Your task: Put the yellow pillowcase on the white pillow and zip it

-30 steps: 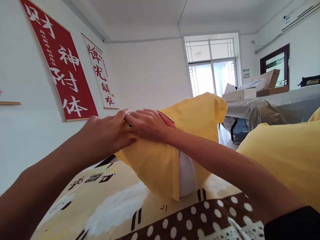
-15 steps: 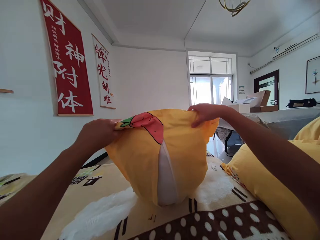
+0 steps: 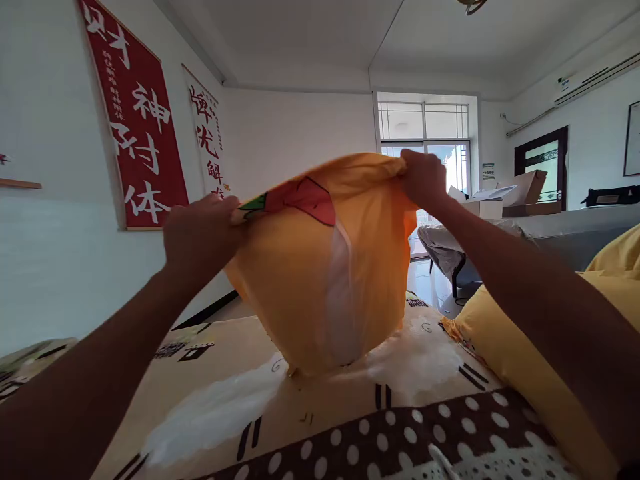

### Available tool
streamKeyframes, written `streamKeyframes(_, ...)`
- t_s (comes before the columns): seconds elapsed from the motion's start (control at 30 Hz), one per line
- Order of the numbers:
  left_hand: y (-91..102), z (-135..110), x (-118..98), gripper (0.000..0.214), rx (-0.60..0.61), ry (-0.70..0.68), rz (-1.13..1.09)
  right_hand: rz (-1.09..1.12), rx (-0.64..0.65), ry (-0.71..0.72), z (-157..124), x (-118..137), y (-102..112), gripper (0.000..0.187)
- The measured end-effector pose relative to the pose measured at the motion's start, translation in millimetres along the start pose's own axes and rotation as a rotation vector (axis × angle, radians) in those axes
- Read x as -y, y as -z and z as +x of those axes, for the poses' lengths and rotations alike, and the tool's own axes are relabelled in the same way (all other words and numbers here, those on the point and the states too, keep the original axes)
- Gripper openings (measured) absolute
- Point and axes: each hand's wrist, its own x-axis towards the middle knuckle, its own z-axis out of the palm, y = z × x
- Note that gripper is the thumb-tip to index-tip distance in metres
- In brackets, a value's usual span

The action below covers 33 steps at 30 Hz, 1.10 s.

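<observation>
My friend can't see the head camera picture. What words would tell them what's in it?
The left hand and right hand hold up a yellow cloth by its top edge, over a patterned blanket. A yellow pillow lies at the right, and a red banner hangs at the left.

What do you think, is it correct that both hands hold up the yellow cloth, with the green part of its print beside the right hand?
Not quite: the green part of the print is beside the left hand, not the right hand, as the head view shows. Both hands do hold up the yellow cloth.
</observation>
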Motion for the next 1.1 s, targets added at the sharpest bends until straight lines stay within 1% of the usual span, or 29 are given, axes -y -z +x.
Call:
streamKeyframes(0.07,10.8,13,20,0.04,-0.099,0.125,0.055,-0.006,-0.181,-0.113,22,-11,20,0.027)
streamKeyframes(0.1,15.9,18,26,0.042,-0.134,0.178,0.056,0.001,-0.24,-0.134,28,-10,24,0.027)
streamKeyframes(0.13,20.4,22,30,0.042,-0.144,0.216,0.049,0.013,-0.264,-0.122,30,-7,25,0.025)
streamKeyframes(0.17,23.9,24,32,0.039,-0.127,0.241,0.03,0.028,-0.246,-0.083,29,-1,23,0.024)
streamKeyframes(0.23,28.6,23,30,0.027,-0.036,0.279,-0.076,0.04,-0.125,0.03,20,12,14,0.021)
streamKeyframes(0.27,30.0,22,26,0.027,0.002,0.296,-0.202,0.031,-0.067,0.072,14,17,10,0.02)
streamKeyframes(0.3,31.1,19,21,0.035,0.037,0.293,-0.368,0.016,-0.012,0.105,8,22,6,0.021)
streamKeyframes(0.33,32.0,18,14,0.049,0.065,0.256,-0.542,0.002,0.035,0.132,3,26,3,0.022)
streamKeyframes(0.37,32.7,16,6,0.07,0.094,0.18,-0.687,-0.007,0.072,0.149,-2,30,2,0.022)
streamKeyframes(0.4,33.2,15,-4,0.093,0.132,0.074,-0.776,-0.008,0.093,0.154,-6,35,2,0.023)
streamKeyframes(0.43,33.0,14,-15,0.11,0.175,-0.036,-0.794,0.0,0.1,0.147,-8,40,3,0.023)
streamKeyframes(0.47,32.1,14,-27,0.116,0.228,-0.125,-0.75,0.017,0.098,0.136,-9,45,5,0.023)
streamKeyframes(0.5,30.2,13,-39,0.109,0.275,-0.18,-0.692,0.043,0.087,0.127,-8,50,7,0.022)
streamKeyframes(0.53,27.2,11,-49,0.091,0.304,-0.2,-0.654,0.087,0.076,0.13,-7,54,10,0.02)
streamKeyframes(0.57,23.3,9,-57,0.068,0.319,-0.189,-0.638,0.155,0.077,0.146,-5,55,13,0.019)
streamKeyframes(0.6,18.5,6,-63,0.048,0.314,-0.155,-0.635,0.25,0.098,0.169,-4,53,15,0.023)
streamKeyframes(0.63,13.2,3,-65,0.037,0.296,-0.111,-0.643,0.362,0.146,0.192,-5,47,16,0.034)
streamKeyframes(0.67,7.8,-1,-64,0.034,0.273,-0.062,-0.656,0.477,0.223,0.204,-7,37,14,0.053)
streamKeyframes(0.7,2.5,-5,-59,0.035,0.248,-0.009,-0.665,0.577,0.327,0.203,-13,22,10,0.075)
streamKeyframes(0.73,-2.3,-8,-52,0.037,0.225,0.05,-0.668,0.649,0.457,0.196,-23,3,2,0.096)
streamKeyframes(0.77,-6.5,-11,-43,0.04,0.203,0.123,-0.669,0.676,0.584,0.163,-37,-18,-8,0.108)
streamKeyframes(0.83,-13.8,-17,-20,0.048,0.16,0.284,-0.667,0.621,0.85,0.121,-77,-64,-36,0.11)
streamKeyframes(0.87,-17.3,-19,-8,0.05,0.14,0.373,-0.654,0.544,0.951,0.051,-101,-85,-53,0.109)
streamKeyframes(0.93,-26.2,-26,16,0.051,0.131,0.524,-0.626,0.401,1.094,-0.117,-149,-115,-84,0.095)
streamKeyframes(0.97,-32.1,-32,28,0.05,0.138,0.592,-0.616,0.419,1.104,-0.181,-171,-122,-97,0.083)
streamKeyframes(1.0,-39.2,-39,40,0.048,0.147,0.659,-0.61,0.509,1.058,-0.237,-190,-125,-108,0.069)
streamKeyframes(1.07,-55.6,-57,61,0.048,0.159,0.763,-0.592,0.652,0.949,-0.332,-216,-119,-121,0.047)
streamKeyframes(1.1,-64.1,-68,71,0.049,0.162,0.782,-0.583,0.685,0.88,-0.373,-224,-112,-124,0.038)
